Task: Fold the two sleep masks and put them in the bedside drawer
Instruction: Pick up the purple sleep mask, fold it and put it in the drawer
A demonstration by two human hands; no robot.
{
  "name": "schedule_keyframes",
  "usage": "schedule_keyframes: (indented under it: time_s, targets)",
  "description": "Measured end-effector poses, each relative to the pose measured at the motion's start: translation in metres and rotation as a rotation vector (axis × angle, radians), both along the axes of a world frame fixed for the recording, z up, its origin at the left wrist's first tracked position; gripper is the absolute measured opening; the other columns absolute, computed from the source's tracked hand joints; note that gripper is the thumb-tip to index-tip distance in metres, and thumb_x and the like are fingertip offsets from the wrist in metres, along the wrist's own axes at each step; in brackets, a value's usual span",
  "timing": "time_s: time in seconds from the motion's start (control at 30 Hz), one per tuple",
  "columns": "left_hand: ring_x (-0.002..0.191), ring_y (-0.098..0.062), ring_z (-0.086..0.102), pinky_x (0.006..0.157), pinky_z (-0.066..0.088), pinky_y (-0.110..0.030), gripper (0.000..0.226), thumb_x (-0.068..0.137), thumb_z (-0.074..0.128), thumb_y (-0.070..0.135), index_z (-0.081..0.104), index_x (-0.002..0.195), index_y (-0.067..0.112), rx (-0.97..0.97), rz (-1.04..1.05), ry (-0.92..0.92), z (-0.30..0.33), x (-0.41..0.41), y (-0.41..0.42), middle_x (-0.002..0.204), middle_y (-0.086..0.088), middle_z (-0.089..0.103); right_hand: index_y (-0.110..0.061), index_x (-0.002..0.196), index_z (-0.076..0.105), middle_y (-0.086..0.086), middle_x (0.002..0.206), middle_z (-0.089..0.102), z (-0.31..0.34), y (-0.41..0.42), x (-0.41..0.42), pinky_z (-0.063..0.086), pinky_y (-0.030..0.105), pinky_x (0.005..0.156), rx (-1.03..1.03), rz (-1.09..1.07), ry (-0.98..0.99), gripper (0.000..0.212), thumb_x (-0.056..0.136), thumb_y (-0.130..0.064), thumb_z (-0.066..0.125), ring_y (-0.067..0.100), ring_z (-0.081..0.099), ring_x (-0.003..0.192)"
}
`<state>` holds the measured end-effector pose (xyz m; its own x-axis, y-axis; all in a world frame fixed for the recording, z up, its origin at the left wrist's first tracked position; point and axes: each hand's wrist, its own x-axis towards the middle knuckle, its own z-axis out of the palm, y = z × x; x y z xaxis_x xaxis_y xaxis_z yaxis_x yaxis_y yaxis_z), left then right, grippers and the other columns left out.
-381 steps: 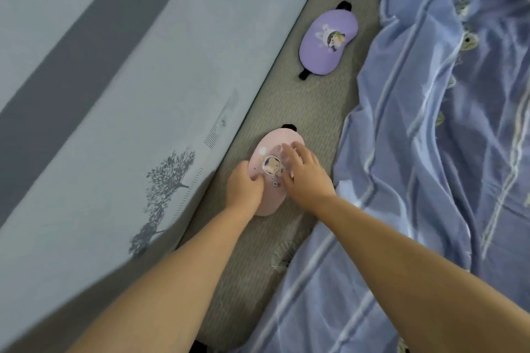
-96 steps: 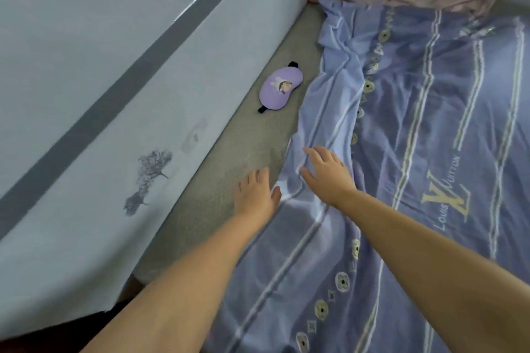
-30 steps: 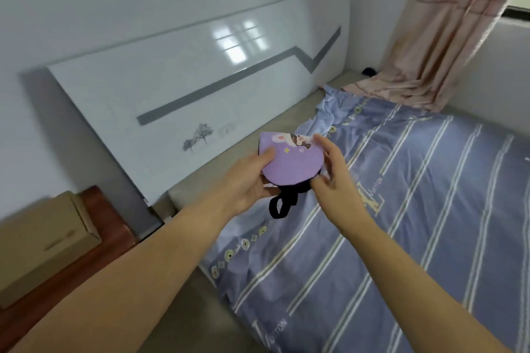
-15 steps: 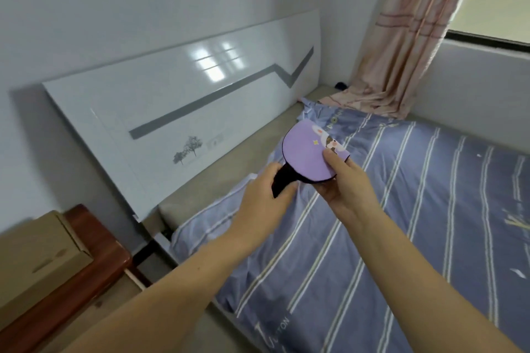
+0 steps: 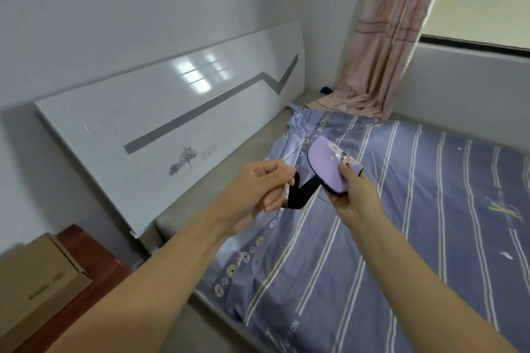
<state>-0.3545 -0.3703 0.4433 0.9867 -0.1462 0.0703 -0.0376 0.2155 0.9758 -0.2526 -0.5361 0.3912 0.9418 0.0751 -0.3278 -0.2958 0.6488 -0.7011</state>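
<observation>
1. Broadly, the bed (image 5: 401, 238) filled the space below and to the right of both hands, covered by a blue-purple striped sheet (image 5: 430, 195) with a patterned border along its near edge.
2. Behind the hands and to their left, a glossy white headboard (image 5: 143, 129) leaned against the wall, marked with a grey zigzag stripe and a small print of trees.
3. Far beyond the right hand, a pink curtain (image 5: 381, 37) hung beside the window and bunched on the head of the bed.
4. Low to the left of the left forearm, a cardboard box (image 5: 34, 281) sat on a reddish wooden bedside cabinet (image 5: 86, 275); no drawer of it could be made out.
5. The right hand (image 5: 354, 195) was held above the sheet, its grip clamped on the purple sleep mask (image 5: 329, 166), thumb pressed on the printed top face and fingers underneath.
6. The left hand (image 5: 258, 186) was held just to the left of the right one, at about the same height, its grip pinched together on the black strap (image 5: 298, 192).
7. That mask appeared folded in half, with a cartoon figure showing near the thumb, and it hung in the air clear of the bed.
8. Its strap ran taut down and left from the mask's lower edge to the left fingers, looped into a bend there.
9. Only this one mask could be seen.
</observation>
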Motion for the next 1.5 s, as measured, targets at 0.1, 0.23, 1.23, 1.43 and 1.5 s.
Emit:
schedule_keyframes:
  time_s: [0.1, 0.23, 1.23, 1.43, 1.5]
  targets:
    - [0.032, -0.004, 0.028, 0.079, 0.057, -0.031, 0.024, 0.090, 0.054, 0.015, 0.072, 0.102, 0.024, 0.036, -0.101, 0.043, -0.001, 0.002, 0.021, 0.036, 0.011, 0.034, -0.015, 0.109, 0.060, 0.001, 0.099, 0.069, 0.010, 0.000, -0.008, 0.057, 0.026, 0.057, -0.145, 0.158, -0.166, 0.018, 0.093, -0.012, 0.054, 0.011, 0.071, 0.076]
    - [0.030, -0.002, 0.028, 0.056, 0.053, -0.022, 0.024, 0.090, 0.053, 0.021, 0.072, 0.104, 0.021, 0.071, -0.112, 0.072, 0.009, 0.008, 0.037, 0.037, 0.012, 0.034, -0.006, 0.111, 0.062, 0.006, 0.098, 0.071, 0.026, -0.005, -0.024, 0.056, 0.026, 0.064, -0.449, 0.572, -0.375, 0.026, 0.089, -0.018, 0.058, 0.014, 0.069, 0.082]
    - [0.093, -0.010, 0.071, 0.079, 0.058, -0.025, 0.024, 0.095, 0.051, 0.021, 0.064, 0.113, 0.013, 0.144, 0.499, 0.361, -0.081, -0.052, 0.067, 0.107, -0.002, 0.072, -0.004, 0.125, 0.053, 0.026, 0.124, 0.058, -0.020, 0.100, -0.039, 0.047, 0.042, 0.087, -0.313, 0.866, -0.267, 0.045, 0.088, -0.029, 0.060, 0.034, 0.056, 0.109]
    - [0.087, -0.008, 0.067, 0.073, 0.054, -0.020, 0.015, 0.093, 0.055, 0.018, 0.065, 0.101, 0.013, 0.176, 0.632, 0.602, -0.141, -0.161, 0.136, 0.100, -0.003, 0.070, -0.017, 0.089, 0.070, 0.007, 0.074, 0.070, -0.074, 0.185, -0.083, 0.055, 0.025, 0.064, -0.701, 1.409, -0.462, 0.022, 0.079, -0.036, 0.071, 0.018, 0.064, 0.065]
    - [0.087, -0.012, 0.066, 0.076, 0.056, -0.026, 0.007, 0.090, 0.059, 0.020, 0.064, 0.089, 0.015, 0.041, 0.802, 0.678, -0.165, -0.193, 0.157, 0.097, -0.004, 0.068, -0.013, 0.089, 0.067, 0.006, 0.081, 0.070, -0.104, 0.223, -0.105, 0.056, 0.025, 0.065, -0.803, 1.450, -0.460, 0.012, 0.084, -0.024, 0.067, 0.018, 0.065, 0.072]
